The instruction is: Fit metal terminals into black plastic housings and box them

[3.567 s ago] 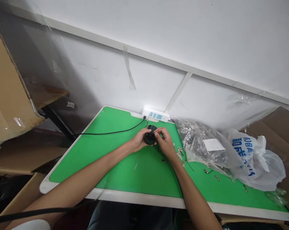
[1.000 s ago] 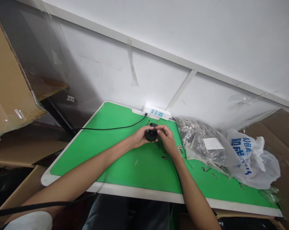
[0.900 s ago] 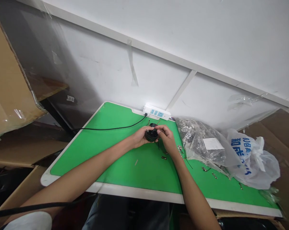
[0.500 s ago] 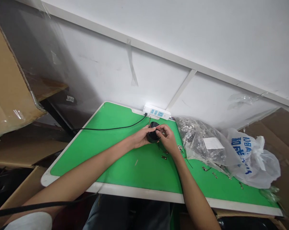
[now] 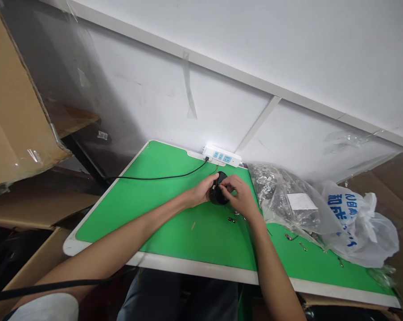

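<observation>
Both my hands meet over the far middle of a green table mat (image 5: 174, 223). My left hand (image 5: 203, 192) is wrapped round the left side of a small round black part (image 5: 220, 196), holding it just above the mat. The fingers of my right hand (image 5: 240, 196) are pinched at the top of the same black part, where thin wires stick out. What the fingertips pinch is too small to make out.
A white power strip (image 5: 222, 156) lies at the mat's far edge with a black cable (image 5: 154, 178) running left. A clear bag of metal parts (image 5: 285, 200) and a white plastic bag (image 5: 358, 225) lie at right. Small metal pieces (image 5: 233, 219) dot the mat. Cardboard boxes (image 5: 14, 116) stand left.
The black part has tilted and shifted slightly right between my hands, and my right fingers have moved onto its top. The view has shifted a little.
</observation>
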`<control>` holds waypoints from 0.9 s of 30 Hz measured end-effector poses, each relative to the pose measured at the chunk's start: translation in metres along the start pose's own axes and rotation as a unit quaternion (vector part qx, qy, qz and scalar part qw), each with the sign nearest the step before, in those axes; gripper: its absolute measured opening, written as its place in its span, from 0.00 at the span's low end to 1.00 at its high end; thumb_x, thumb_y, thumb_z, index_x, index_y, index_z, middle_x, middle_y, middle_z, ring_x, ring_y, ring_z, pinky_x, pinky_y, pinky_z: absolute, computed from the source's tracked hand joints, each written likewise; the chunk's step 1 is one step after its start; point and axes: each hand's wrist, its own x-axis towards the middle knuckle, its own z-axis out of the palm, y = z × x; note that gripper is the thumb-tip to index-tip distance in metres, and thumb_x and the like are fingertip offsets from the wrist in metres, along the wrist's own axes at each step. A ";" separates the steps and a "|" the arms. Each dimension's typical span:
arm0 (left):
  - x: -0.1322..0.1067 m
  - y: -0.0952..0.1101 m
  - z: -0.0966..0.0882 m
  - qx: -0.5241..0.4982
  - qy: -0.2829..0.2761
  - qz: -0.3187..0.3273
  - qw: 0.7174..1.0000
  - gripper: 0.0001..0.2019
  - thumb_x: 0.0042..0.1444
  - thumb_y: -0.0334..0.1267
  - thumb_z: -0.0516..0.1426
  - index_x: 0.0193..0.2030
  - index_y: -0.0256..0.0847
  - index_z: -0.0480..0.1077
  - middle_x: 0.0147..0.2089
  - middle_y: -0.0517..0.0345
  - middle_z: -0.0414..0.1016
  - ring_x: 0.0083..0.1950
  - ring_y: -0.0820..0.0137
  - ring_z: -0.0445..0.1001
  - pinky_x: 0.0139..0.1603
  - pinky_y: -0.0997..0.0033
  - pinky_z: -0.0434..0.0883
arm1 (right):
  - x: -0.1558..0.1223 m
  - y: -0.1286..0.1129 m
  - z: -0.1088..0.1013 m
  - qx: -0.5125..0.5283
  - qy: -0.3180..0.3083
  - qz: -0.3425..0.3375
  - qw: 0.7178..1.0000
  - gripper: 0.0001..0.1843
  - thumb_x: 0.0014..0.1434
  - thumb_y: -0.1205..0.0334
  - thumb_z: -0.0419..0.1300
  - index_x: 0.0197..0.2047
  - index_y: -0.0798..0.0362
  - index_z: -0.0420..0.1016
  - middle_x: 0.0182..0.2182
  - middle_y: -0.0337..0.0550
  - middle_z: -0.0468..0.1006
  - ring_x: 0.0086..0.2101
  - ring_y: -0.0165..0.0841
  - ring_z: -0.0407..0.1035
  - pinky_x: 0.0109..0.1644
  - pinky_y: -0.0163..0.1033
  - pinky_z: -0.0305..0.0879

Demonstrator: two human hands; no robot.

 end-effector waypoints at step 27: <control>0.002 -0.005 0.001 0.011 0.134 0.032 0.990 0.06 0.60 0.35 0.62 0.41 0.40 0.68 0.31 0.63 0.73 0.31 0.72 0.73 0.33 0.76 0.70 | -0.004 0.009 0.009 0.034 0.040 0.043 0.998 0.09 0.69 0.53 0.58 0.40 0.47 0.74 0.36 0.43 0.75 0.34 0.36 0.68 0.35 0.41 0.67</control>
